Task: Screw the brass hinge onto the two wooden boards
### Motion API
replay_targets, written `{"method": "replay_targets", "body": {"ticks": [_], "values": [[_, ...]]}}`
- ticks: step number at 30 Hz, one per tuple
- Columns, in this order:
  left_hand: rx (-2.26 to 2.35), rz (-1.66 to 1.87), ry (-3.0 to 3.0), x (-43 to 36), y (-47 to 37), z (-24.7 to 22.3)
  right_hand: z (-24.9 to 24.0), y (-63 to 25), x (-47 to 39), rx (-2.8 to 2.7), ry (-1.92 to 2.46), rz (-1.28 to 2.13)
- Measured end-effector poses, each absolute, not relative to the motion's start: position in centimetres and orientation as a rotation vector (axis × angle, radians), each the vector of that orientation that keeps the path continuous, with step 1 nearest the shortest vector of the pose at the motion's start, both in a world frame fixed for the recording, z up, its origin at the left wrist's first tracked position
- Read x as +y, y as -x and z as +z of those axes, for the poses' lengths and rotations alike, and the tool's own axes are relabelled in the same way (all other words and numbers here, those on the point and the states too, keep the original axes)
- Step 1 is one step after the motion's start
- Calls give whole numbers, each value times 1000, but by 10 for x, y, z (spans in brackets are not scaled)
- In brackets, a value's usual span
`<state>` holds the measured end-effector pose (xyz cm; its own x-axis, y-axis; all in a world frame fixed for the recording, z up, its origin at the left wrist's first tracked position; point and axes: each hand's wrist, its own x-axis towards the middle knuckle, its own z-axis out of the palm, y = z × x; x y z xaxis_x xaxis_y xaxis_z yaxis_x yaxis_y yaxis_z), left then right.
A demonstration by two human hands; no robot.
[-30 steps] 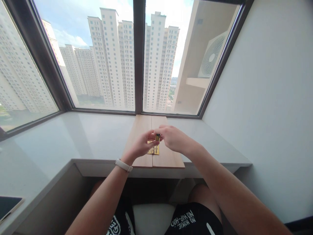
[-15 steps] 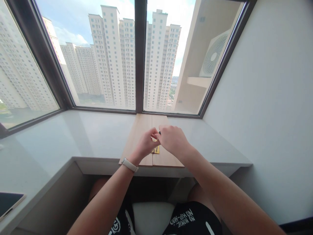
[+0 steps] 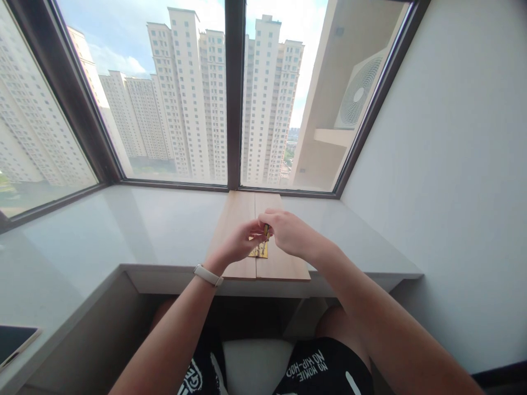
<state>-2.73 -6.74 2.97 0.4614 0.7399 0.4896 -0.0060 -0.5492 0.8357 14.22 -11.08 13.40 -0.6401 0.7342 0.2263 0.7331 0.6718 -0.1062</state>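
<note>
White counter (image 3: 164,233) is seen stretched beneath the window from the left, with a dark-screened device (image 3: 15,343) laid at its lower-left edge. Farther right, a pale band (image 3: 208,275) is worn on the left wrist. The left hand (image 3: 239,241) is partly closed, its thumb and fingers brought toward a small dark-and-yellow object (image 3: 266,230), which is held up between the two hands above the wooden boards (image 3: 284,269). Just below, a yellow printed piece (image 3: 259,252) is laid on the boards, partly covered by the left hand. The object's top is covered by the curled fingers of the right hand (image 3: 288,231); how the grip is shared cannot be told. Farthest right, an air-conditioner unit (image 3: 357,93) is framed by the window beside a plain wall (image 3: 448,131).
</note>
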Motion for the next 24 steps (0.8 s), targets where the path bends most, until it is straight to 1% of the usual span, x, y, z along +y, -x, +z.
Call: {"method": "replay_targets", "body": {"ticks": [3, 8, 11, 14, 19, 24], "values": [[699, 1219, -1919, -70, 27, 32, 135, -141, -113, -2543, 1275, -66], [917, 1314, -1995, -78, 20, 36, 132, -130, -118, -2393, 1610, -312], [957, 1353, -1985, -79, 16, 36, 128, -124, -119, -2392, 1666, -353], [911, 1322, -1968, -78, 17, 38, 127, -122, -120, -2440, 1636, -350], [685, 1186, -1889, -77, 26, 44, 128, -127, -119, -2538, 1445, -353], [564, 1154, -1812, -73, 29, 40, 129, -132, -115, -2606, 1267, -247]]}}
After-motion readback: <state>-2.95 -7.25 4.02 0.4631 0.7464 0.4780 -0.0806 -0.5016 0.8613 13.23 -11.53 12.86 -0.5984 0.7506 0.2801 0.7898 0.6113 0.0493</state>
